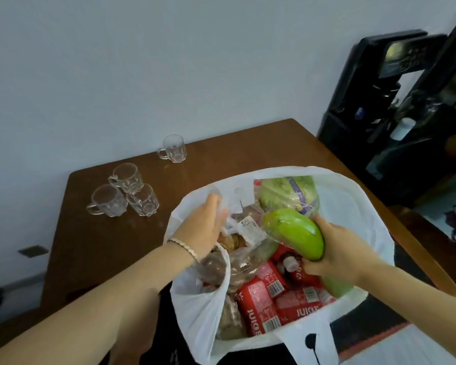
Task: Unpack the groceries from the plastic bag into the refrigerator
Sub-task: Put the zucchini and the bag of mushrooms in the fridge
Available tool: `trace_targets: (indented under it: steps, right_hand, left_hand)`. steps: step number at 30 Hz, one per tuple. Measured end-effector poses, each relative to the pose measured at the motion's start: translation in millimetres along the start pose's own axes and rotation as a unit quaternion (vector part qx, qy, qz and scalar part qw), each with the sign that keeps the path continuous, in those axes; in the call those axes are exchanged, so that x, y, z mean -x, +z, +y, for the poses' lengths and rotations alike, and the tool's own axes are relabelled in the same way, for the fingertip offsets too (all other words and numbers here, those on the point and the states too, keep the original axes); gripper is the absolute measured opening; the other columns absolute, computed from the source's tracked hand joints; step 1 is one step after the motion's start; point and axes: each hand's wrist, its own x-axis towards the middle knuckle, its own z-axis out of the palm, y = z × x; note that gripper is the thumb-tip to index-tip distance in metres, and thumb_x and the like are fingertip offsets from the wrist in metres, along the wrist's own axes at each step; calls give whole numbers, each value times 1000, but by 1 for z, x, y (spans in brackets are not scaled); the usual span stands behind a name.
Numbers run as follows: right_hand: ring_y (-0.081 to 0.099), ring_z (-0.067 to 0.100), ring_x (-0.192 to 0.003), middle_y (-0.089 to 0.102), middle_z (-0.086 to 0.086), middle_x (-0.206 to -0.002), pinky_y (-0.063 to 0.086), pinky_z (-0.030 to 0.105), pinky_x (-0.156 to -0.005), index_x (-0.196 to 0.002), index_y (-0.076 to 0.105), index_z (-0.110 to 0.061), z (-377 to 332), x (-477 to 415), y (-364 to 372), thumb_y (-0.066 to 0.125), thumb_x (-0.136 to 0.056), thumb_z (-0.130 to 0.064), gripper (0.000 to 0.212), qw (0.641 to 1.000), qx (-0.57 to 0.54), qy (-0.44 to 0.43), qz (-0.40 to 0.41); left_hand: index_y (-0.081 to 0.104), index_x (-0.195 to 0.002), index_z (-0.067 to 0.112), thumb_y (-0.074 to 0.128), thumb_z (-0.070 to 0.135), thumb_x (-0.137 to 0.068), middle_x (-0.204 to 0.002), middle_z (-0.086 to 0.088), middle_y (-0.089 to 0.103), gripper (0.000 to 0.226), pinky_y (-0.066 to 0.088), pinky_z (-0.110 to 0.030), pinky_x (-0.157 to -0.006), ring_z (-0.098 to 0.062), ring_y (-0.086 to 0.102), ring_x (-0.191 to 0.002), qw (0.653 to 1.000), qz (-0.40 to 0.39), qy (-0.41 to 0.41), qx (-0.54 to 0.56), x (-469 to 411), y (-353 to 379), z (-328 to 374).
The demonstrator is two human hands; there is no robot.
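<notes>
A white plastic bag [353, 206] stands open on the brown table [116, 233]. My right hand [334, 256] grips a long green vegetable [295, 233] wrapped in clear film, lifted above the bag's mouth. My left hand [203, 227] is at the bag's left rim, fingers mostly straight against the plastic. Inside lie red juice cartons [261, 306], a wrapped pale green cabbage [287, 193], and clear bags of brown produce [234, 248]. The refrigerator is not in view.
Three glass mugs [124, 196] stand grouped on the table's left, and one more mug [173, 148] near the wall. A black water dispenser [379, 101] stands at the right beyond the table. A white wall runs behind.
</notes>
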Motion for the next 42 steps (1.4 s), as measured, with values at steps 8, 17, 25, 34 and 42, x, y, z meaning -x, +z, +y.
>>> trace_targets:
  steps: [8,17,25,34,42]
  right_hand:
    - [59,18,-97,61,-2,-112,46,27,-81,-129,36,-27,1,7,4,75,-65,-51,78,999,-22,25,20]
    - [61,18,-91,63,-2,-106,53,36,-79,-126,33,-28,-5,16,15,71,-66,-59,77,996,-44,67,26]
    - [59,13,-75,56,-4,-87,49,26,-60,-126,25,-20,-45,17,-48,68,-74,-50,75,985,-80,89,125]
    - [64,17,-78,60,-8,-86,57,39,-70,-125,38,-30,-18,99,-160,74,-64,-53,75,932,-90,125,327]
    - [53,15,-79,63,-4,-110,47,26,-71,-141,21,-36,102,288,-167,64,-73,-61,84,887,47,322,328]
  left_hand:
    - [24,-138,27,57,69,-71,-139,-11,25,85,31,-42,-106,-33,25,-128,941,-127,-7,-312,23,57,7]
    - [45,-128,10,42,19,-97,-116,-11,57,32,44,-32,-84,-28,55,-107,987,-2,-13,-162,9,25,-3]
    - [52,-87,3,47,24,-85,-66,-4,46,21,30,-31,-58,-26,43,-64,994,82,66,30,-7,-34,38]
    - [38,-67,19,57,11,-85,-60,-3,42,28,26,-20,-47,-17,36,-52,956,132,248,84,-21,-78,178]
    - [29,-60,23,56,7,-84,-54,2,33,39,30,-17,-49,-8,39,-49,894,59,427,120,27,-7,361]
